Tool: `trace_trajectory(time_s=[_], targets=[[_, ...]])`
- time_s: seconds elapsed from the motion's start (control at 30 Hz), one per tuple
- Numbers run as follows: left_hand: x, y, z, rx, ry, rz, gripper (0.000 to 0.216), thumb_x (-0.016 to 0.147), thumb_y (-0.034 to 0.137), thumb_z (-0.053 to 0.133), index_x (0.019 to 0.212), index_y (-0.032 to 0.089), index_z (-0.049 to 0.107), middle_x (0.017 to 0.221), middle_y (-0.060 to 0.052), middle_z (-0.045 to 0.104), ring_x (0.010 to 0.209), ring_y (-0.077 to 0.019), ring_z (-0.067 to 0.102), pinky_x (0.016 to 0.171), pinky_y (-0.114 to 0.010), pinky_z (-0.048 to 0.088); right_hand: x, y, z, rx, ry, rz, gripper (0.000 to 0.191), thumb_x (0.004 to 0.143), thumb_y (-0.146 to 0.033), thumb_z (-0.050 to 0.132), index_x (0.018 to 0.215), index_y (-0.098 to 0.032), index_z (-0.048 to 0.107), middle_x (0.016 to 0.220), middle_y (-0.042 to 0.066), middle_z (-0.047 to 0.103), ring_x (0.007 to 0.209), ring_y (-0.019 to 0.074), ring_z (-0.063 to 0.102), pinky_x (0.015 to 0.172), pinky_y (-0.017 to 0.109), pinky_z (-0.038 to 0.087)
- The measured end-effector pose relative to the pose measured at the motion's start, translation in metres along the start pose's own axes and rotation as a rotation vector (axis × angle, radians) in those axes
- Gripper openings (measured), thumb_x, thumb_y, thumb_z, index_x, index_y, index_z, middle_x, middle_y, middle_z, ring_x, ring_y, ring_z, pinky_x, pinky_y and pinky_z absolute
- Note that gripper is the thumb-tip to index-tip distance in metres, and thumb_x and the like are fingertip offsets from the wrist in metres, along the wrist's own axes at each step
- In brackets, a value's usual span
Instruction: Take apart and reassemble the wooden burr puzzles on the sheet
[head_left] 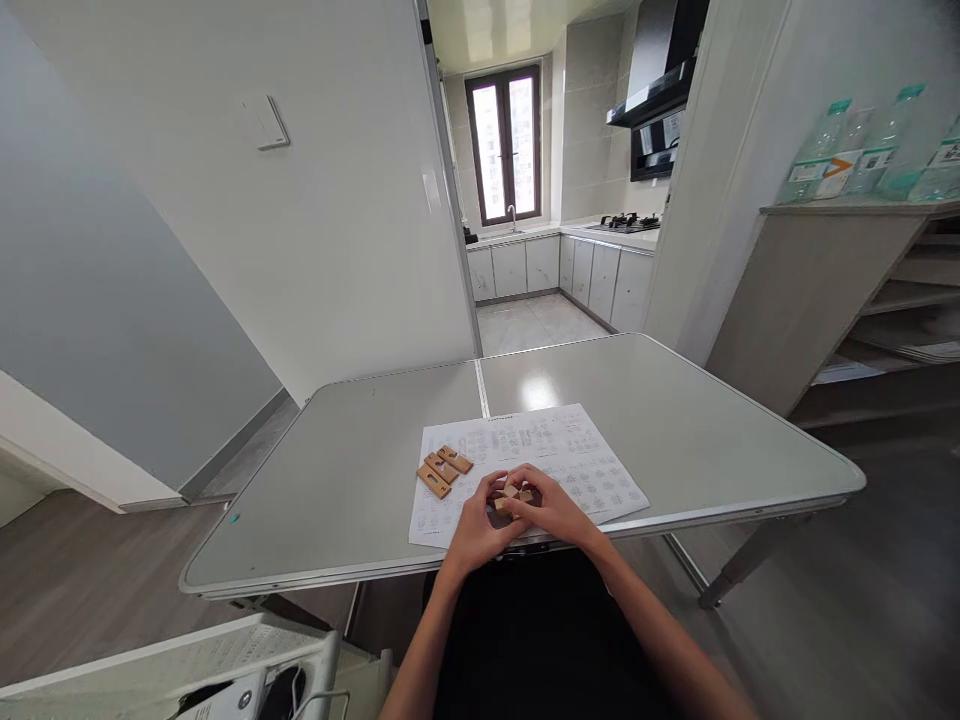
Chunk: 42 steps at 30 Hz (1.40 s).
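Near the table's front edge, my left hand [480, 527] and my right hand [553, 508] close together around a small cluster of interlocking wooden puzzle pieces [511, 499]. Fingers of both hands touch the cluster and hide part of it. Beneath them a printed instruction sheet [600, 470] lies flat, covered in rows of small diagrams. To the left of my hands, several flat notched wooden puzzle pieces [433, 481] rest side by side on the sheet.
The sheet lies on a grey folding table [345, 470] with a metal rim. A white rack [247, 650] stands at the lower left. Plastic bottles [885, 150] stand on a shelf unit [810, 270] at the right. A kitchen doorway opens beyond the table.
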<state>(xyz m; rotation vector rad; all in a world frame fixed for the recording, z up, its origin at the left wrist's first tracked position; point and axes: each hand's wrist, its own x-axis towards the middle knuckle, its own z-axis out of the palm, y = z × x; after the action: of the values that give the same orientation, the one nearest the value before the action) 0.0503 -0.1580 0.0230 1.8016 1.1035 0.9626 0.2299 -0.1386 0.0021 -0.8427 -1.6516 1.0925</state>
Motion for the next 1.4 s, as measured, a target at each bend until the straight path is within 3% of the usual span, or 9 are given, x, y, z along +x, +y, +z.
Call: trace_trajectory(time_s=[0.33, 0.57, 0.87, 1.0, 1.13, 1.4], targets=[[0.0001, -0.0031, 0.001, 0.011, 0.008, 0.013, 0.066, 0.081, 0.039, 0.081, 0.14, 0.027, 0.053, 0.126, -0.009, 0.072, 0.117, -0.0301, 0.069, 0.102, -0.046, 0.054, 0.0002, -0.0004, 0.0011, -0.048, 0.028, -0.007, 0.025, 0.091, -0.049, 0.069, 0.093, -0.024, 0.065, 0.105, 0.005, 0.064, 0.096, 0.0226, 0.063, 0.086, 0.034, 0.051], [0.0005, -0.0035, 0.0015, 0.016, 0.023, 0.011, 0.065, 0.082, 0.04, 0.082, 0.139, 0.025, 0.053, 0.127, -0.009, 0.072, 0.118, -0.0295, 0.069, 0.104, -0.045, 0.053, 0.0002, 0.0026, -0.0004, -0.035, 0.012, -0.021, 0.023, 0.095, -0.046, 0.066, 0.102, -0.024, 0.068, 0.111, 0.006, 0.066, 0.101, 0.0232, 0.064, 0.091, 0.036, 0.051], [-0.0002, -0.0061, 0.0015, 0.033, 0.008, -0.009, 0.075, 0.076, 0.041, 0.086, 0.14, 0.025, 0.052, 0.124, -0.01, 0.073, 0.118, -0.0313, 0.068, 0.104, -0.048, 0.053, -0.0013, 0.0074, 0.0021, 0.014, 0.109, 0.027, 0.026, 0.086, -0.042, 0.076, 0.086, -0.022, 0.06, 0.104, 0.003, 0.067, 0.09, 0.0203, 0.065, 0.083, 0.034, 0.052], [0.0003, -0.0053, 0.0011, 0.045, 0.0, -0.017, 0.075, 0.076, 0.04, 0.086, 0.141, 0.025, 0.051, 0.123, -0.009, 0.073, 0.115, -0.0301, 0.07, 0.102, -0.046, 0.054, -0.002, 0.0068, 0.0013, 0.01, 0.099, 0.021, 0.021, 0.09, -0.042, 0.073, 0.094, -0.023, 0.065, 0.101, 0.003, 0.067, 0.089, 0.0202, 0.065, 0.082, 0.033, 0.053], [0.0006, -0.005, 0.0012, 0.029, 0.004, -0.006, 0.072, 0.079, 0.039, 0.084, 0.141, 0.026, 0.051, 0.127, -0.008, 0.072, 0.117, -0.0286, 0.07, 0.104, -0.044, 0.053, -0.0017, 0.0027, -0.0013, -0.016, 0.024, -0.024, 0.022, 0.096, -0.043, 0.065, 0.107, -0.026, 0.074, 0.111, 0.005, 0.066, 0.096, 0.0214, 0.065, 0.082, 0.033, 0.053], [0.0008, -0.0058, 0.0019, 0.045, 0.012, -0.007, 0.072, 0.077, 0.035, 0.086, 0.14, 0.026, 0.051, 0.126, -0.008, 0.072, 0.118, -0.0284, 0.068, 0.104, -0.045, 0.053, -0.0015, 0.0002, 0.0002, -0.046, 0.06, -0.054, 0.021, 0.096, -0.044, 0.066, 0.099, -0.025, 0.073, 0.105, 0.005, 0.066, 0.095, 0.0219, 0.064, 0.083, 0.033, 0.051]])
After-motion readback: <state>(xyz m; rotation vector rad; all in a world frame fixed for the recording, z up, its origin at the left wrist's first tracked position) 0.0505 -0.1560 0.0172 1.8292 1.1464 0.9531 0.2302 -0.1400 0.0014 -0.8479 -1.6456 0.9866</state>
